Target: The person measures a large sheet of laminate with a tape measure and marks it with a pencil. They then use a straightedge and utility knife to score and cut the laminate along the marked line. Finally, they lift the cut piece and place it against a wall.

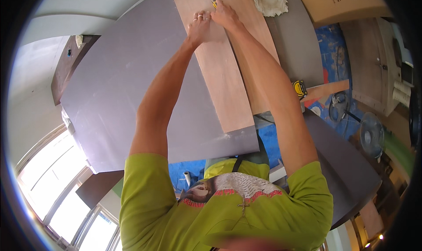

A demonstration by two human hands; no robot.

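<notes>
Far out in front of me, both arms stretch across a large grey-purple sheet (118,79). My left hand (200,27) lies with its fingers on a thin wooden strip (222,79), which runs lengthwise on the sheet. Close beside it, my right hand (225,15) is closed around a small yellow-and-black tool (214,3); only a bit of it shows, so its kind is unclear. A second wooden strip (257,37) lies to the right of the first, under my right forearm, with a narrow dark gap between them.
A crumpled white cloth (269,1) rests at the far right, near a cardboard box (347,2). A yellow-and-black tape measure (300,89) sits right of my right arm, by a wooden slat (327,91). Blue covering lies on the floor, where a fan (371,134) stands.
</notes>
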